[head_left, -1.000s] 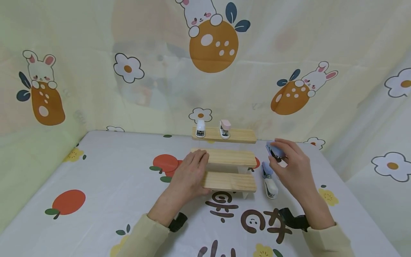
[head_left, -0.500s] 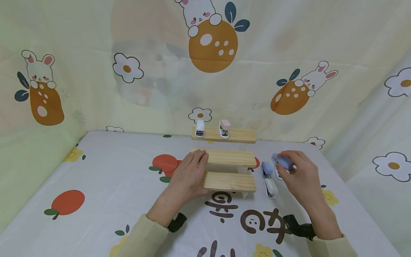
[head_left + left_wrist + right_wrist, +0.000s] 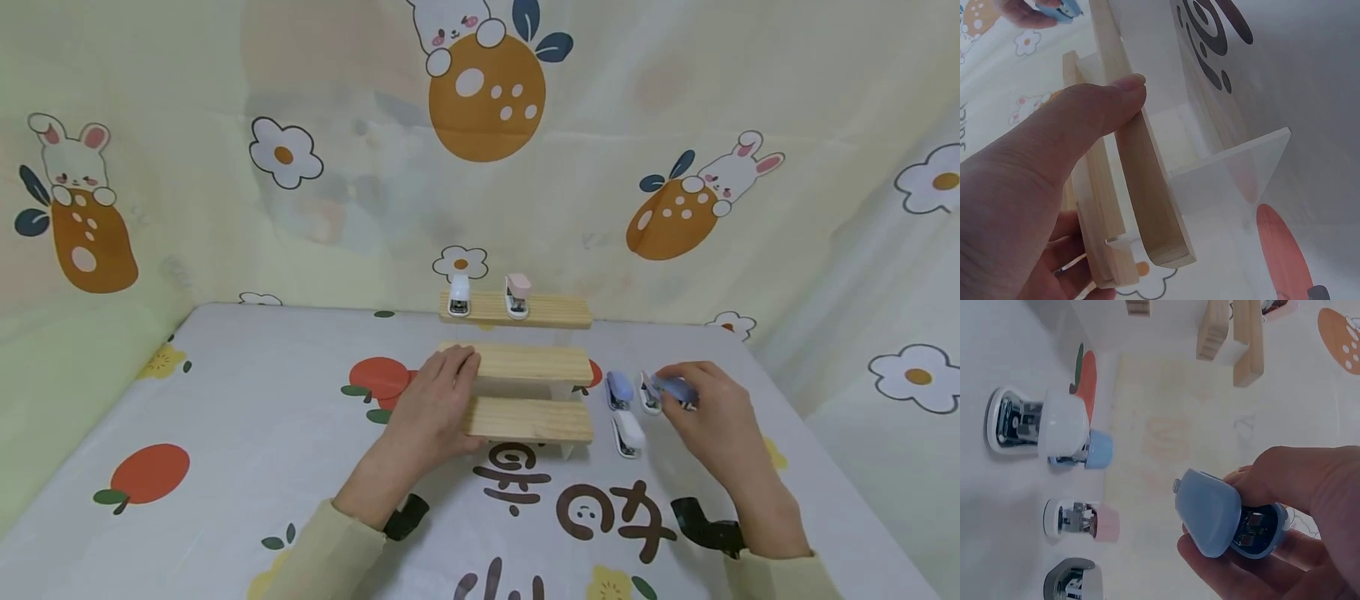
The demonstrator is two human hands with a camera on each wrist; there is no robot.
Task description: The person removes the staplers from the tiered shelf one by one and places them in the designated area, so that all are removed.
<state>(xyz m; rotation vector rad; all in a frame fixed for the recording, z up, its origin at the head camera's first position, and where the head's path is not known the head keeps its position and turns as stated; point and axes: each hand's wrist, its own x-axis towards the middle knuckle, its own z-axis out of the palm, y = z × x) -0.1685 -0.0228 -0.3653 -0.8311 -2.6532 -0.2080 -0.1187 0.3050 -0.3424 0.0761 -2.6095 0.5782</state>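
Note:
My right hand (image 3: 708,417) pinches a blue mini stapler (image 3: 1210,512) between thumb and fingers, held up at the right of the table. Close to it on the table stand a light-blue stapler (image 3: 619,390), a white stapler (image 3: 1065,422) and a pink-topped one (image 3: 1107,524) with a white base. My left hand (image 3: 435,400) grips the left end of a three-step display stand with wooden boards (image 3: 532,419). In the left wrist view its thumb lies on the front board (image 3: 1141,181), its fingers round the board behind.
On the stand's top board (image 3: 562,311) sit a white stapler (image 3: 459,296) and a pink stapler (image 3: 517,296). A further stapler (image 3: 1075,580) shows at the lower edge of the right wrist view. A printed curtain (image 3: 360,208) rises behind the table.
My right hand has moved toward me and to the right with the blue stapler, from near the table's back. My left hand stays on the stand; the head view shifts slightly.

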